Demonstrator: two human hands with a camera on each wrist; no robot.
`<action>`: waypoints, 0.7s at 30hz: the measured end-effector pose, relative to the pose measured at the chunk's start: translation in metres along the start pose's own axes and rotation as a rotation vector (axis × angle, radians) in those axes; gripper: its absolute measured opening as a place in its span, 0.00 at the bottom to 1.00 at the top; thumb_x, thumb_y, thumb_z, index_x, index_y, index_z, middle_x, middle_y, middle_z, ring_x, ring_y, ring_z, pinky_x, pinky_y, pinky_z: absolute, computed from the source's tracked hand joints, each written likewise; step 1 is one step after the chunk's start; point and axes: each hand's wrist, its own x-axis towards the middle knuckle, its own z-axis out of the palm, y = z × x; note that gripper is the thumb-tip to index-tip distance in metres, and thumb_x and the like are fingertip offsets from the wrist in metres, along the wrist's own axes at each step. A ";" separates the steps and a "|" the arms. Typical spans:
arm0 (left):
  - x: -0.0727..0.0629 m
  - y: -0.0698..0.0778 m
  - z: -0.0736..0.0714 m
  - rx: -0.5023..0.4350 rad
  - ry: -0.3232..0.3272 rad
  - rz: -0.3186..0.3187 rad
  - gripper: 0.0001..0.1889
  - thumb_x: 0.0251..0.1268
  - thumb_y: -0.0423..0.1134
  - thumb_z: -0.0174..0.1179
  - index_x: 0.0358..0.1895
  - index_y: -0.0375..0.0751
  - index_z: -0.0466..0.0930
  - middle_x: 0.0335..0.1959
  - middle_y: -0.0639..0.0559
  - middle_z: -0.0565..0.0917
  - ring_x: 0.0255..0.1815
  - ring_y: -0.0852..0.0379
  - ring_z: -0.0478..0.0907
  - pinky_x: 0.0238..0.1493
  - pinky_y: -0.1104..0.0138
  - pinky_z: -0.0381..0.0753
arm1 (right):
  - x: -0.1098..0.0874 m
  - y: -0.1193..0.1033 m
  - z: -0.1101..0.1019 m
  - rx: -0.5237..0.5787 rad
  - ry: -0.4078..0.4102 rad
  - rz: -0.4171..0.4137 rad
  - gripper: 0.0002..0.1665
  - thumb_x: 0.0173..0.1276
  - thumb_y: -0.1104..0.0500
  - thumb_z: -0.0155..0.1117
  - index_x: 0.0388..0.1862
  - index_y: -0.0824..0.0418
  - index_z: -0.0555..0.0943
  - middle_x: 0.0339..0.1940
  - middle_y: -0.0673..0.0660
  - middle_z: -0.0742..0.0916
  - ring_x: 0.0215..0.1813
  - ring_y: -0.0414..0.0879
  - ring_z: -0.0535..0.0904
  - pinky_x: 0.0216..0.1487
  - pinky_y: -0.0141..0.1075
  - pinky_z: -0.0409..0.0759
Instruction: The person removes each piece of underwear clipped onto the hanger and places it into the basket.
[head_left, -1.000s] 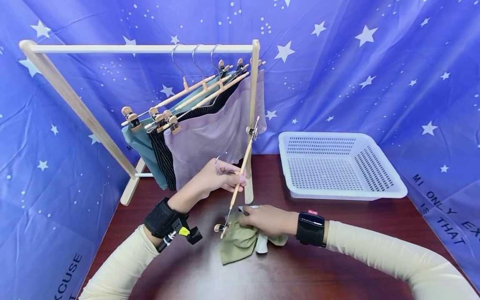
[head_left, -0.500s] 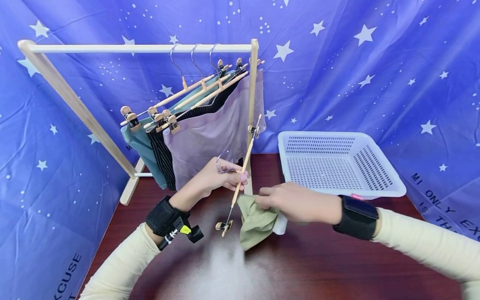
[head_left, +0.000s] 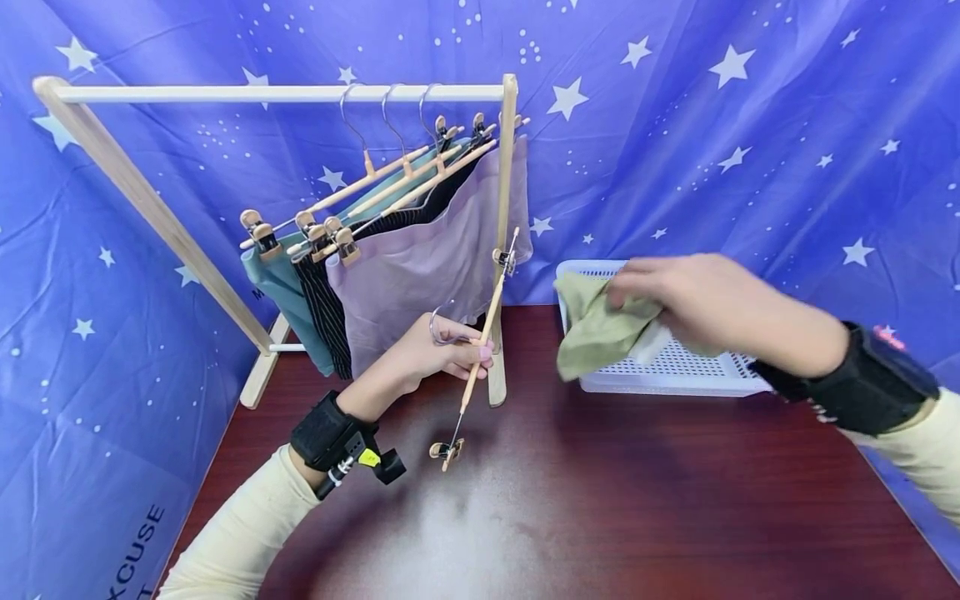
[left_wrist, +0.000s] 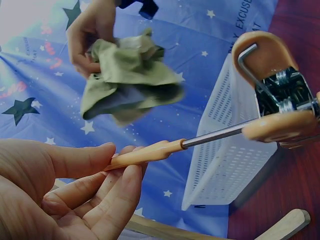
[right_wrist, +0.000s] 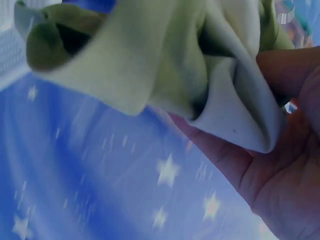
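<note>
over basket rim, green cloth bunched in right hand; left hand pinches hanger.

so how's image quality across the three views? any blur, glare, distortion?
Head view: wide-angle bowing of the rack rail, glare patch on the table, right hand motion-smeared with the green cloth. Left wrist view: hanger and left hand sharp, overexposed top-left corner. Right wrist view: too close, cloth soft, backdrop streaked.
</note>
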 end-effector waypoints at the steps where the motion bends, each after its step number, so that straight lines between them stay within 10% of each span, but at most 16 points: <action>1: 0.000 0.000 0.000 -0.001 0.002 -0.001 0.15 0.68 0.25 0.61 0.53 0.15 0.80 0.28 0.49 0.89 0.25 0.62 0.86 0.31 0.71 0.86 | -0.001 0.008 -0.006 -0.002 0.001 0.034 0.34 0.44 0.82 0.63 0.41 0.46 0.83 0.43 0.45 0.87 0.27 0.42 0.76 0.20 0.36 0.72; 21: 0.001 -0.004 0.000 0.019 -0.004 0.014 0.15 0.66 0.24 0.62 0.52 0.16 0.81 0.34 0.47 0.89 0.28 0.60 0.87 0.32 0.71 0.86 | -0.014 0.139 -0.015 -0.058 -0.109 0.443 0.21 0.55 0.76 0.58 0.40 0.58 0.89 0.46 0.68 0.89 0.39 0.61 0.82 0.30 0.46 0.71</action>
